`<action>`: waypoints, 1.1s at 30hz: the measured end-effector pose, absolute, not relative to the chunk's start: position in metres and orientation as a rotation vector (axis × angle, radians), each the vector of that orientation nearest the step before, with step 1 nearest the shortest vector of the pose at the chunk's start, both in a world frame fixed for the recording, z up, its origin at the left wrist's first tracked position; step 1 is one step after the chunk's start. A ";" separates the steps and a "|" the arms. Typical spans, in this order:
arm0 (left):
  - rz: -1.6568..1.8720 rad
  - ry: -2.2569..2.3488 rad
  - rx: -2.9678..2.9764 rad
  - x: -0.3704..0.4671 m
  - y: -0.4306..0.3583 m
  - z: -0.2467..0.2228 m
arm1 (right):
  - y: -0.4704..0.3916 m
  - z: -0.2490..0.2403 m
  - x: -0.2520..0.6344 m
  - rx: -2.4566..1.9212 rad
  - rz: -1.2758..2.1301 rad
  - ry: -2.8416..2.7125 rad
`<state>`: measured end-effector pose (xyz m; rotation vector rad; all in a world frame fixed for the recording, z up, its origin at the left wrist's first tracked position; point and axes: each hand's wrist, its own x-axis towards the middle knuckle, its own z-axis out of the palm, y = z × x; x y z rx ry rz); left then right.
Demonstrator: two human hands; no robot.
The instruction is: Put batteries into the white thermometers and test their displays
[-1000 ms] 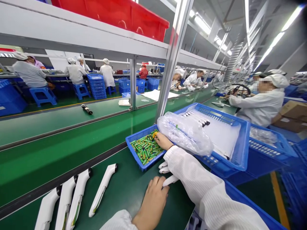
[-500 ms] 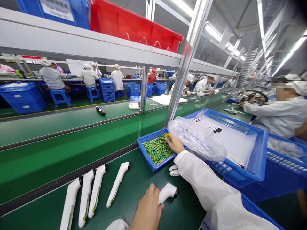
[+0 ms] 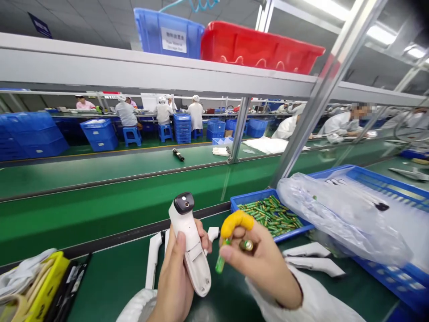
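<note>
My left hand (image 3: pixel 174 273) is wrapped round a white handheld infrared thermometer (image 3: pixel 188 235). Its black sensor end points up, and the open battery compartment in its handle faces me. Close by on the right, my right hand (image 3: pixel 264 259) grips green batteries. One battery (image 3: pixel 220 264) is pinched between thumb and forefinger, pointing down; another battery (image 3: pixel 247 245) lies within the curled fingers. A yellow cover sits on the forefinger. Behind this hand stands a blue tray (image 3: pixel 291 233) of loose green batteries. More white thermometers (image 3: pixel 153 257) lie behind my left hand, partly hidden.
Two white thermometer bodies (image 3: pixel 315 264) rest right of my right hand. A large blue crate (image 3: pixel 405 286) with a plastic bag (image 3: pixel 342 219) stands at the right. At the lower left is a yellow box (image 3: pixel 47 286). A metal post (image 3: pixel 311 107) and shelf (image 3: pixel 100 62) rise ahead.
My right hand has come out of the battery tray with batteries. My left hand has raised the thermometer from the bench and turned its compartment towards me. The view has swung left.
</note>
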<state>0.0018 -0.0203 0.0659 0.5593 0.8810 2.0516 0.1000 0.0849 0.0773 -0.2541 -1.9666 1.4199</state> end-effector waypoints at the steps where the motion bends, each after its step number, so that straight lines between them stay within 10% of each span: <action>1: 2.084 0.868 0.531 0.000 -0.023 0.068 | 0.071 0.079 0.093 -0.229 1.281 -2.015; 6: 2.253 0.879 0.445 -0.008 -0.035 0.072 | 0.034 0.075 0.066 -0.077 0.470 -2.072; 17: 2.607 0.924 0.342 -0.021 -0.046 0.086 | 0.027 0.073 0.064 0.057 0.319 -2.326; 33: 2.604 0.902 0.376 -0.023 -0.041 0.085 | 0.028 0.084 0.076 0.047 0.929 -2.037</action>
